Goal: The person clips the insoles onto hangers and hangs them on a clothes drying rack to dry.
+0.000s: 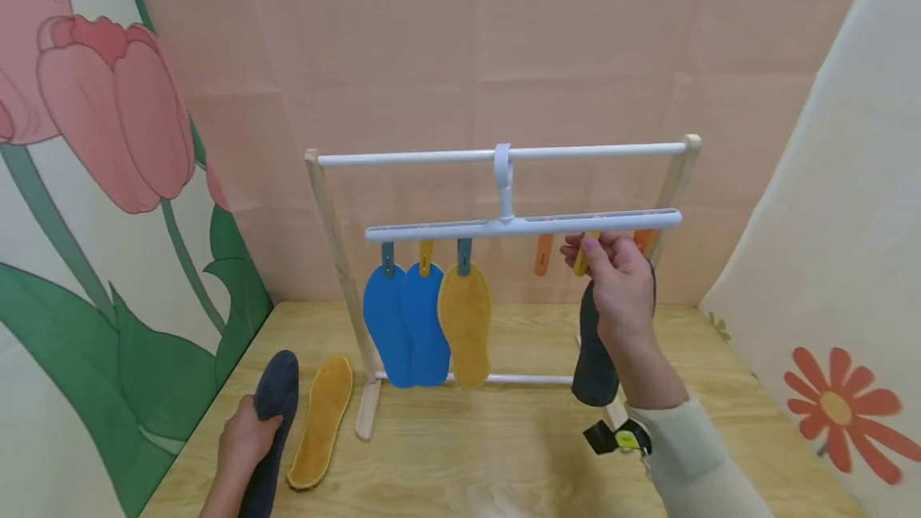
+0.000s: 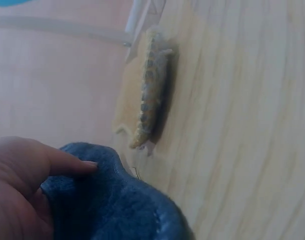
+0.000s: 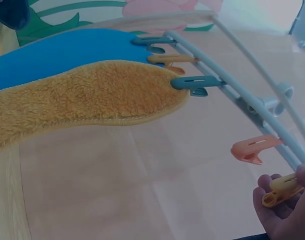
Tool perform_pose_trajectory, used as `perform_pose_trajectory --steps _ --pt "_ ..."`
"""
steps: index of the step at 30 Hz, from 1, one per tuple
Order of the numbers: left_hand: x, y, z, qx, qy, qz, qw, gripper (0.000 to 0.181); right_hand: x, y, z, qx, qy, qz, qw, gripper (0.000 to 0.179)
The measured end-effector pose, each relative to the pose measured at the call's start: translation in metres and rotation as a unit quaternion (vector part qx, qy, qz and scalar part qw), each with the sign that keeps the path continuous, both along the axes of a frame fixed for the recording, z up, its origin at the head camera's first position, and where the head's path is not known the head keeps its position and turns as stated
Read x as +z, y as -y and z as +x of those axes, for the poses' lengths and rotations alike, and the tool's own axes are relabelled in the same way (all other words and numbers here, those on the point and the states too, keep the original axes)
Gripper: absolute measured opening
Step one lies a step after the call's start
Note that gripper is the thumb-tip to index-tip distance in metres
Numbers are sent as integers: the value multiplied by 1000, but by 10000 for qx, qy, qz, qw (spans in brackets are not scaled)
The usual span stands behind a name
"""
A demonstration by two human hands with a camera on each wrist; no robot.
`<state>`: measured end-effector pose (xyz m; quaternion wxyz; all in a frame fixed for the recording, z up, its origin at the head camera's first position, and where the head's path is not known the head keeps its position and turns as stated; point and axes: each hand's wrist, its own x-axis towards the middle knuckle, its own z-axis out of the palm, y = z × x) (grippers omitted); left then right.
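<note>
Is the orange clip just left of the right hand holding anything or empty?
Empty: both the head and right wrist views show the orange clip hanging from the hanger with nothing in it.

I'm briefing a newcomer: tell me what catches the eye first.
Two blue insoles and a yellow insole hang left of centre from the pale hanger. Right of centre, the right hand pinches a yellow clip, with a black insole behind. Lower left, the left hand grips a navy insole.

Dark blue insole (image 2: 117,200) near yellow insole (image 2: 147,90)
</note>
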<state>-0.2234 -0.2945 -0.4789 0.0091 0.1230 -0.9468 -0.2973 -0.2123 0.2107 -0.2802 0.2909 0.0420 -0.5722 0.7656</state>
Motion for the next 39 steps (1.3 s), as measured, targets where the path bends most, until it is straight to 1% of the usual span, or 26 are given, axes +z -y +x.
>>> perform_pose_trajectory --steps 4,11,16,19,23,28,31,35,39 --pt "4 2 2 -44 -8 67 10000 66 1 1 1 -61 52 -53 10000 24" --pt "6 5 5 -148 47 150 9998 64 -2 2 1 -95 141 105 9998 22" --pt "9 6 7 -175 -57 166 9997 64 -2 3 0 -73 13 29 10000 21" --pt "12 5 8 -183 -145 176 9996 65 -2 4 0 -72 10 58 10000 22" --pt "18 0 8 -202 -159 199 9995 71 -1 4 1 -142 86 221 9996 25" --pt "28 -10 11 -269 -176 239 9992 74 -1 3 2 -129 41 182 9997 22" --pt "35 -19 13 -293 -273 245 9989 71 -1 3 1 -39 10 83 10000 21" --pt "41 -28 18 -289 -433 261 9983 67 -1 2 2 0 52 157 9999 24" --pt "45 -33 22 -280 -596 247 9975 65 -1 2 3 -3 92 207 9997 25"
